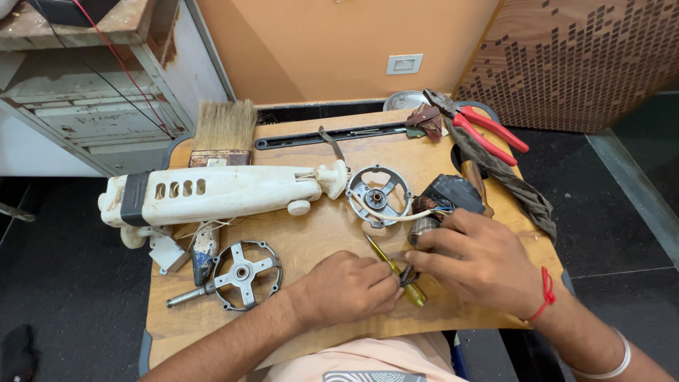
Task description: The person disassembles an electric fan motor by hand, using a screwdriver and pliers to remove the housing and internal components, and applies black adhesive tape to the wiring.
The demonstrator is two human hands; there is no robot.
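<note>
While both hands (353, 286) (481, 262) meet, a yellow screwdriver (396, 270) lies between them.

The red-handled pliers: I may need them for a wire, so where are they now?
In the head view, the red-handled pliers lie at the far right corner of the wooden table, on a crumpled brown cloth, beyond the right hand.

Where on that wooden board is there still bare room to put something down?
Bare wood shows between the white plastic housing and the left hand, right of the spoked metal ring, and along the near left edge. The right side is crowded: right hand, motor, round end plate, red pliers.
</note>
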